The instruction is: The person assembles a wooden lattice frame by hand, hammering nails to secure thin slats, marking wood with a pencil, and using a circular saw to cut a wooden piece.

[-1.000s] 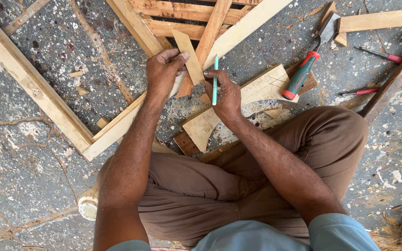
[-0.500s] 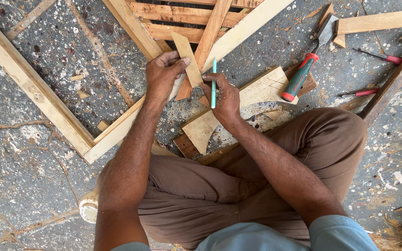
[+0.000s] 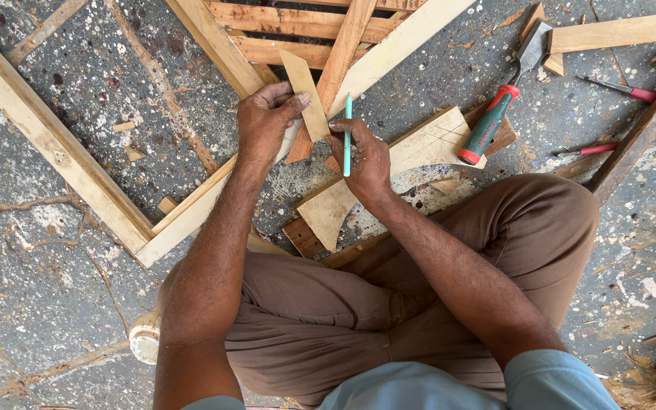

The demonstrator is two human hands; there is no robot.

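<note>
My left hand (image 3: pixel 266 121) grips a small flat tapered wooden piece (image 3: pixel 304 89), holding it upright over the wooden frame (image 3: pixel 214 45). My right hand (image 3: pixel 364 156) touches the lower end of that piece and holds a teal pencil (image 3: pixel 348 125) pointing up between its fingers. Just below the hands lies a pale board with a curved cut edge (image 3: pixel 419 148), marked with pencil lines. My legs in brown trousers are folded under me on the speckled floor.
A red-and-green handled chisel (image 3: pixel 491 121) rests on the curved board. Two thin red-handled tools (image 3: pixel 620 87) (image 3: pixel 590 149) lie at the right beside a dark wooden strip (image 3: pixel 639 137). Long pale battens (image 3: pixel 47 137) run diagonally at the left. Wood scraps are scattered about.
Both hands have stayed at the small wooden piece; my fingers have shifted only slightly on it and the pencil still points up.
</note>
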